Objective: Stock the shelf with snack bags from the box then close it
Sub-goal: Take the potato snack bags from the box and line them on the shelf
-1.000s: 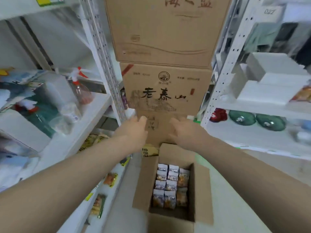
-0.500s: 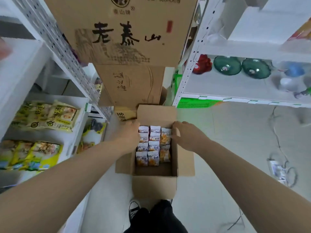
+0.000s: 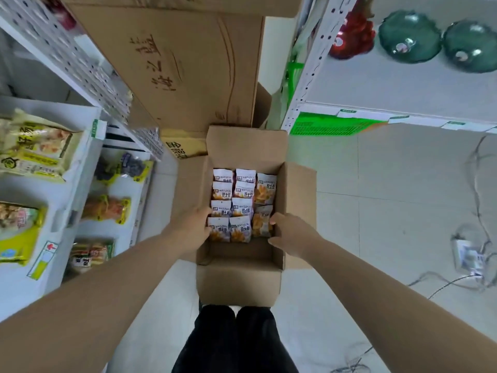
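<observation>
So a big brown carton (image 3: 188, 71) is stacked at the far end of the aisle, with brushy Chinese writing running sideways on it. The shelf (image 3: 88, 162) on the left has yellow snack packs lying on it; their print is too blurry to read.

The box (image 3: 239, 281) sits on the floor right in front of the person's legs, all four flaps folded out, long axis running straight away from them. Inside, the snack bags (image 3: 243, 193) lie flat in three columns packed against the far wall, tops pointing away, each marked "WATUDOU".

The left hand (image 3: 193, 230) is over the left wall, fingers on the nearest bags; can't tell if it's gripping. The right hand (image 3: 290, 232) is at the right wall, thumb and fingers spread by the near-right bag.
</observation>
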